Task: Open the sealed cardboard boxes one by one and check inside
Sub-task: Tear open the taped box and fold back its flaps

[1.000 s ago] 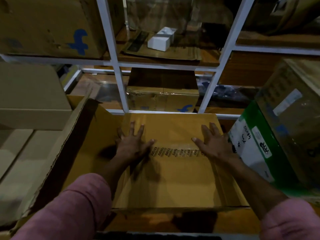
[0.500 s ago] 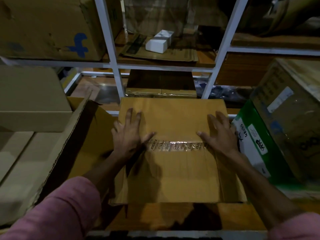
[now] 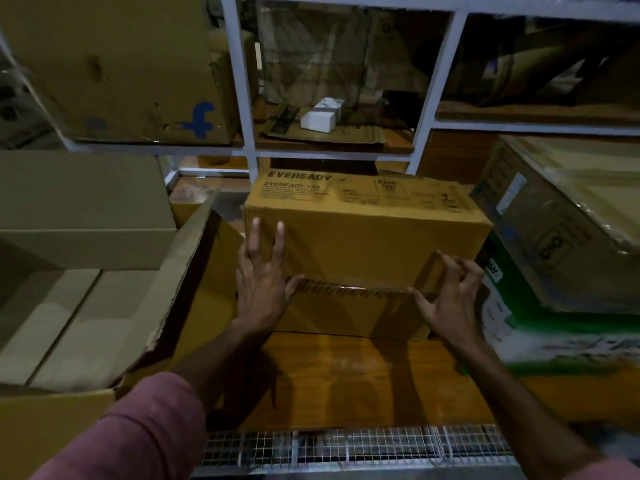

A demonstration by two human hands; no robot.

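A sealed brown cardboard box point(image 3: 363, 237) printed EVEREADY stands on the wooden shelf board point(image 3: 346, 375) in front of me. A strip of clear tape point(image 3: 349, 289) runs across the face turned toward me. My left hand point(image 3: 263, 292) lies flat on the left part of that face, fingers straight, thumb at the tape's left end. My right hand point(image 3: 446, 299) is at the box's right edge with bent, spread fingers. Its thumb tip is by the tape's right end, and it holds nothing.
An open carton point(image 3: 104, 323) with raised flaps sits close on the left. A green and white package point(image 3: 498, 299) and a plastic-wrapped box point(image 3: 568, 230) crowd the right. White shelf posts point(image 3: 242, 98), a small white box point(image 3: 320, 116) and more cartons stand behind. Wire mesh point(image 3: 346, 445) edges the front.
The box has tipped away from me, so the taped face rose and the printed side now shows on top. My right hand's fingers went from flat to bent.
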